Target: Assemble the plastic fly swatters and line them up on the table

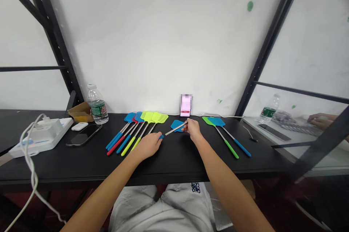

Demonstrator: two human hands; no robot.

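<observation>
My left hand [149,146] is closed around a blue handle, of which only the end [161,137] shows past the fingers. Between the fingers of my right hand [192,128] is a thin metal rod [174,129], slanting down toward the left hand. A small gap shows between the rod's lower end and the blue handle. Behind the rod is a blue fly swatter head [177,124]; whether it is joined to the rod I cannot tell. Left of my left hand lie several fly swatters [128,130] in blue, red and yellow. A green swatter [231,149] and a blue swatter [242,147] lie to the right.
A lit phone [185,105] leans against the wall. At the left are a water bottle [97,106], a cardboard box [81,112], a white case [79,126], a dark phone [84,135] and a power strip [46,135] with cables. Another person's hand [321,120] shows beyond the right frame.
</observation>
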